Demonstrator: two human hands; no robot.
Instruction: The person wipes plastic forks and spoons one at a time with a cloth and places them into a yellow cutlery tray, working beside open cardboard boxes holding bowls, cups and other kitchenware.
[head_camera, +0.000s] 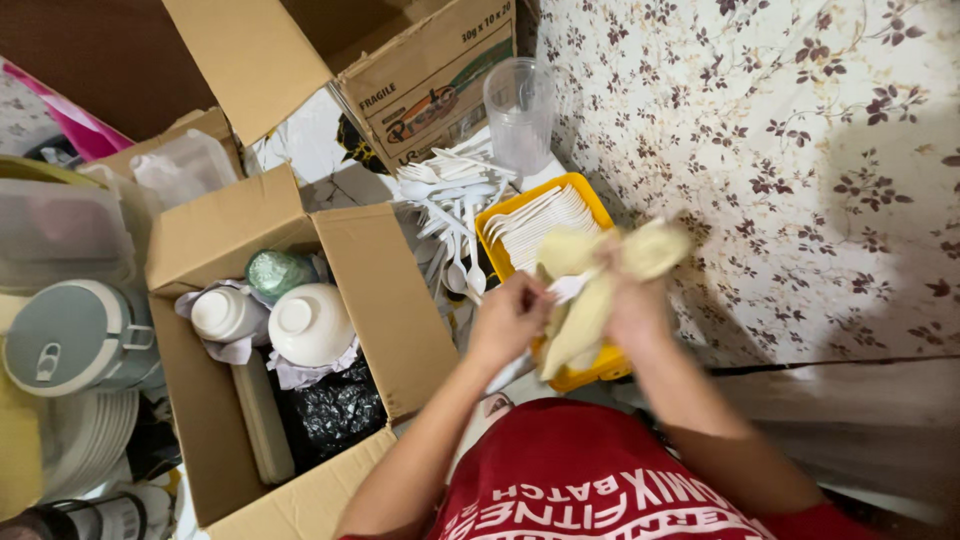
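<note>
An open cardboard box (300, 370) was seen on the left, and in it were held two upturned white bowls (308, 322) on crumpled paper, a green foil-wrapped lump (275, 272), a black plastic bag (335, 410) and a long pale slab (262, 420). A second box (425, 85), printed and lying open, was seen at the top, with a clear plastic jug (520, 110) stood just beside it against the flowered cloth (780, 170). At the far left a stack of white plates (85, 440) was topped by a grey lidded pot (70, 335), with a clear lidded tub (60, 230) behind it. A yellow tray (590, 372) was set between the cardboard box and the cloth, and white plastic spoons (535, 222) were laid in it in a row; more white cutlery (445, 195) was heaped loose beside it on the floor. Over the tray the two hands were held close together: a yellow cloth (585, 300) was gripped in the right hand (632, 310), and a white plastic spoon (566, 288) was pinched in the closed left hand (512, 318), its bowl pressed into the cloth.
</note>
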